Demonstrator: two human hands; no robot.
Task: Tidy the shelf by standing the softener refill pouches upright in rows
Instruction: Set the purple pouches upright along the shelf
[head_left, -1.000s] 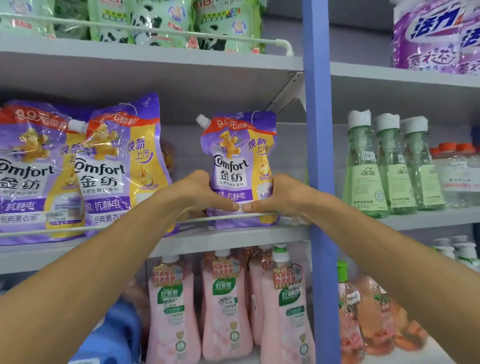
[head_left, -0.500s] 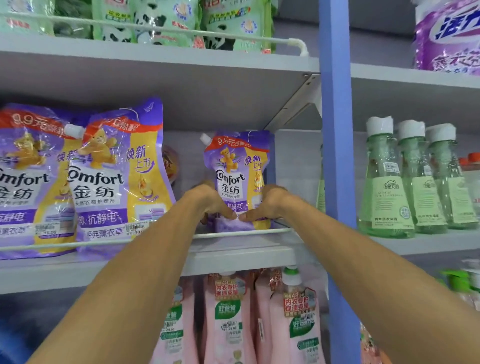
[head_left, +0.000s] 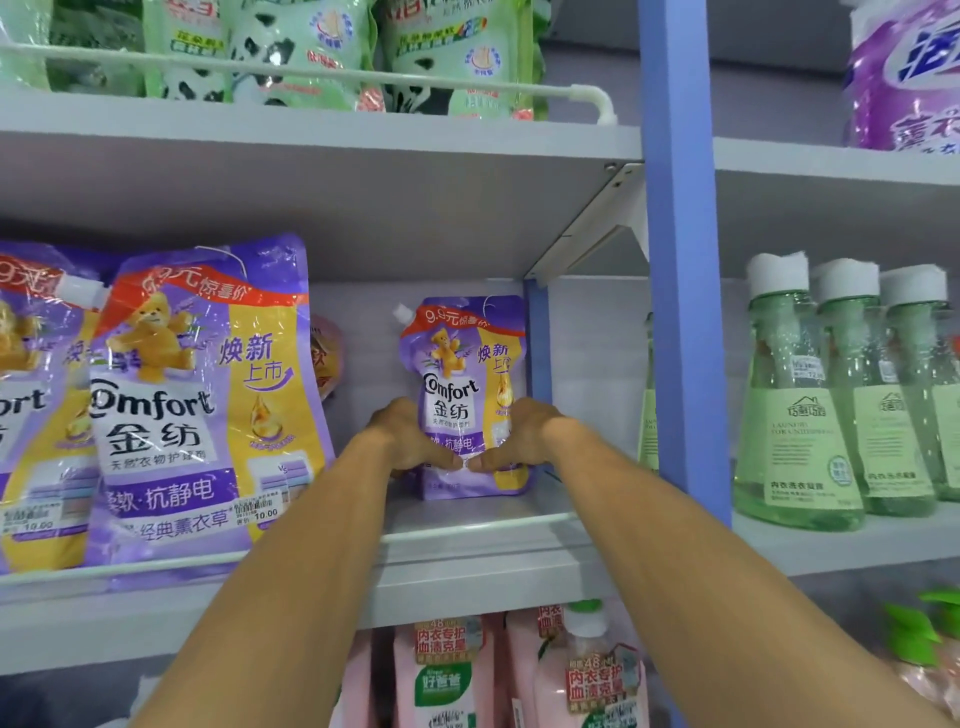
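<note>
A purple and yellow Comfort softener refill pouch (head_left: 464, 364) stands upright deep at the back of the middle shelf (head_left: 467, 571), close to the right wall. My left hand (head_left: 408, 441) grips its lower left side and my right hand (head_left: 514, 441) grips its lower right side, thumbs meeting across the front. Two more Comfort pouches (head_left: 197, 395) stand upright at the shelf's front left behind a white rail (head_left: 156, 564); the leftmost one (head_left: 36, 405) is cut off by the frame edge.
A blue upright post (head_left: 680, 260) bounds the bay on the right. Green bottles (head_left: 795, 395) stand on the neighbouring shelf. Green pouches (head_left: 311, 52) fill the shelf above, pink bottles (head_left: 447, 675) the shelf below. A partly hidden pack (head_left: 324, 358) lies behind the front pouches.
Both hands have pushed the pouch from the shelf's front rail back to the rear wall. The view has shifted closer and upward.
</note>
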